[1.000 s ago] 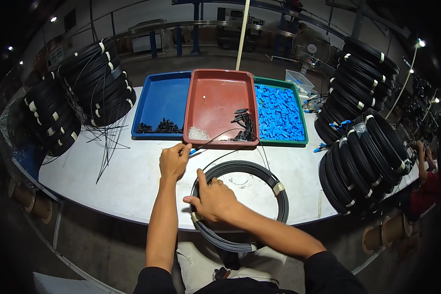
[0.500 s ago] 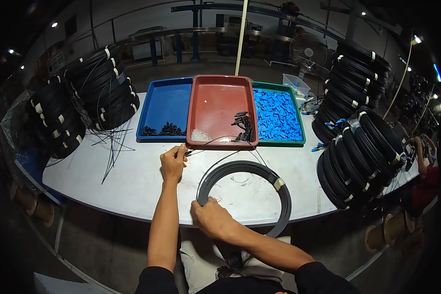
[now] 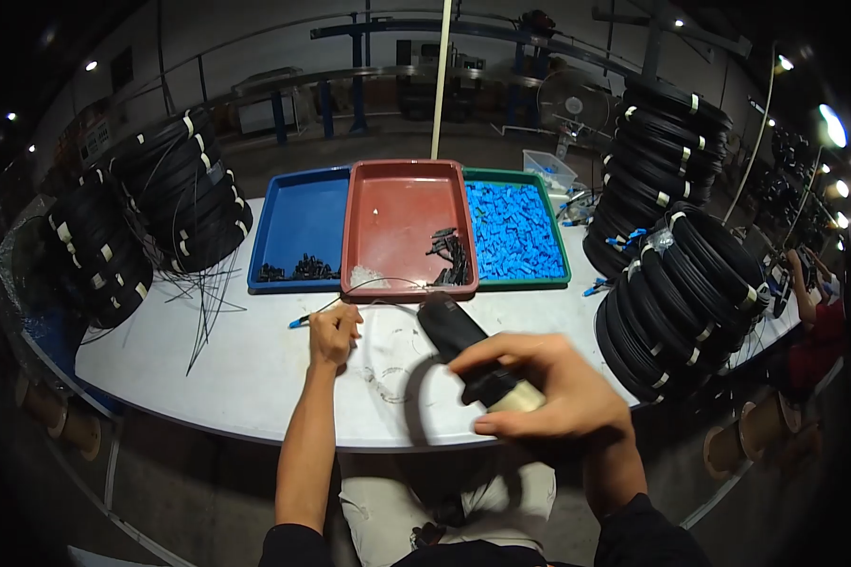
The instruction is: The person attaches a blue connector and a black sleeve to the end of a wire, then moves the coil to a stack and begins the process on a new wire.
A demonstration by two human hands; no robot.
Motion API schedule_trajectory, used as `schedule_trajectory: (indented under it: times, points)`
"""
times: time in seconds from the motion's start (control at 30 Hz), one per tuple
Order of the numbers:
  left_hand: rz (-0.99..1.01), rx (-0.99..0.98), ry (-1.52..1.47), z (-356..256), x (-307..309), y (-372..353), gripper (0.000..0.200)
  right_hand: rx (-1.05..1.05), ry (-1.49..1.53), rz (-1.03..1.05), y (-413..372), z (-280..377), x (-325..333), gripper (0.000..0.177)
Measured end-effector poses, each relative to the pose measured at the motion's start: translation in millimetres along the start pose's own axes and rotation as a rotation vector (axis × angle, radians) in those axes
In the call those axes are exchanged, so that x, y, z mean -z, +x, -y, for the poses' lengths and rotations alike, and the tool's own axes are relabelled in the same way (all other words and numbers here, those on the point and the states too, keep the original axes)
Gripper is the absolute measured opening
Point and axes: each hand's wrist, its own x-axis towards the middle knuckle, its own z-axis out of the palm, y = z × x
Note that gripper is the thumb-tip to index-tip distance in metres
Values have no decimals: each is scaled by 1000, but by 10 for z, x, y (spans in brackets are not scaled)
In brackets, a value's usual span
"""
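My left hand [image 3: 334,333] is closed on a thin black cable just in front of the red tray [image 3: 408,295]. A blue connector [image 3: 299,321] at the cable's end sticks out to the left of that hand. Raised above the table's front part, a black cable coil [image 3: 452,326] is seen nearly edge-on and partly blurred. My right hand [image 3: 572,392] grips it between thumb and fingers, beside a pale tape band [image 3: 515,399]. From my left hand the thin cable arcs right towards the coil.
Behind my hands stand a blue tray [image 3: 298,227] with black pieces and a green tray [image 3: 564,274] of blue connectors. Stacked coils flank them at left [image 3: 184,189] and right [image 3: 676,302]. A clear box [image 3: 548,168] is at the back; another person [image 3: 808,302] is far right.
The coil, flat on the table before, is now lifted and tilted. My right hand has moved right and up with it. The blue connector now shows left of my left hand.
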Motion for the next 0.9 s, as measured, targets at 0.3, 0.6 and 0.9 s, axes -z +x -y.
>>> schedule_trajectory:
  times: [0.3,0.6,0.9]
  points:
    - [392,8,-196,-108,-153,-55,74,230,1104,-427,-413,-871,183,64]
    - [430,140,-214,-162,-295,-107,43,-9,1031,-644,-796,-1366,119,85]
    - [353,297,-147,-338,-463,-111,31,-316,845,-847,-1039,-1807,-65,70]
